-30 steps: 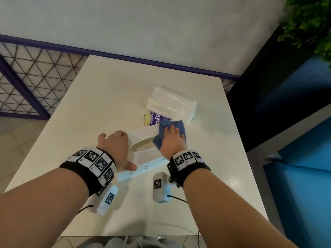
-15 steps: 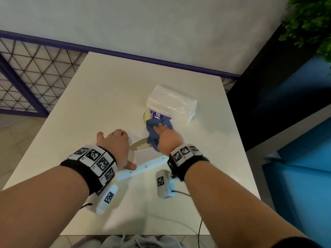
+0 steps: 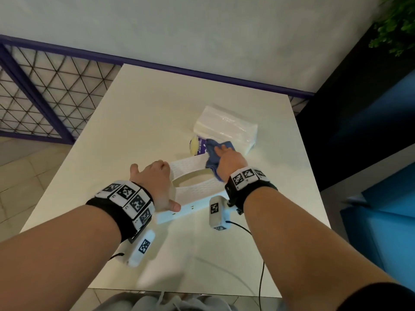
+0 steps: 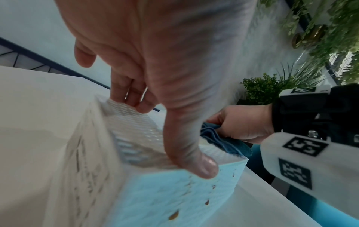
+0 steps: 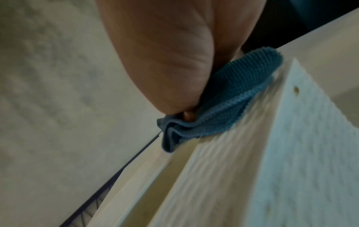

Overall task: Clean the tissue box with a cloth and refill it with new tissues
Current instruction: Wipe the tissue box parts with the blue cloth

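The tissue box [image 3: 193,189] lies on the white table [image 3: 134,131], its textured white top with an oval opening facing up and a light blue side facing me. My left hand [image 3: 157,182] grips its left end, fingers on the top [image 4: 132,99] and thumb on the blue side [image 4: 155,192]. My right hand [image 3: 226,160] holds a blue cloth [image 3: 212,158] and presses it on the far right of the box top; the thumb pinches the cloth [image 5: 223,110] against the box [image 5: 291,153]. A plastic-wrapped pack of new tissues [image 3: 226,129] lies just behind.
A purple-framed mesh railing [image 3: 33,97] runs along the table's left and back. Blue seating [image 3: 381,221] and a dark panel stand past the right edge, with a plant [image 3: 399,25] above. A thin black cable [image 3: 261,277] trails over the near table edge.
My right hand swept the cloth left toward the opening, then back to the far right of the box top. My left hand kept its hold on the box.
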Available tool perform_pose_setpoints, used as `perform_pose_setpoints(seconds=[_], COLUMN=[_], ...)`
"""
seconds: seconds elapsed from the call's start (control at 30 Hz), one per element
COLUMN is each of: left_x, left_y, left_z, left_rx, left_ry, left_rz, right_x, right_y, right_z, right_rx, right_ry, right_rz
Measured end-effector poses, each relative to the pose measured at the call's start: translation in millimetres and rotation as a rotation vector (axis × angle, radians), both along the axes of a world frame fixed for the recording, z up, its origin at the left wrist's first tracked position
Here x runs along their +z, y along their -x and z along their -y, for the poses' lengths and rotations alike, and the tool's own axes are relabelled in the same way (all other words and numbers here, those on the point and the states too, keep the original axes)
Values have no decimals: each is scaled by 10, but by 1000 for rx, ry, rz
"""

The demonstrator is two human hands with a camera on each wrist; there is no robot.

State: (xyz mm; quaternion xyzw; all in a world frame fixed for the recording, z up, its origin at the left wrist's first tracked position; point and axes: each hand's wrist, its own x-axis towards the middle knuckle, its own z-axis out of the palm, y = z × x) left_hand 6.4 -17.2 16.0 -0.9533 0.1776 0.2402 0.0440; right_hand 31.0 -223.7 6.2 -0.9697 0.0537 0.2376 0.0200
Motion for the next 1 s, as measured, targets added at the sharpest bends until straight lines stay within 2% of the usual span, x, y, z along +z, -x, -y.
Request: perform_pose_setpoints(seconds=[0.07,0.13,0.23,0.33,0.47,0.53,0.57,0.67,0.73,0.83,1.0], left_x=[-14,-20,-38,-74,-96,-72,-53,-15,-11,-24,-80], left_y=[-3,1,-3,-6,-12,-18,-21,-30,-41,-68,-83], left_z=[-15,-7,7,-6,-143,-232,-269,-318,-311,-293,-296], left_rx=[4,6,6,4,16,47,56,62,74,74,62], left_ry=[16,19,19,53,129,141,132,108,102,84,67], left_rz=[-5,0,44,56,12,8,9,20,9,20,62], right_x=[-13,-23,-44,135,555,658,640,343,89,-86,-112], right_y=[-52,-18,138,257,340,347,316,315,362,368,515], right_z=[-20,-254,-607,-551,-108,134,223,191,13,-350,-1188], right_rx=[-113,-140,12,67,-236,-324,-303,-114,-64,-22,272], right_ry=[11,-5,-88,-219,-550,-528,-457,-151,-58,-124,-257], right_rz=[16,18,-16,-8,199,310,307,40,-19,-7,-5])
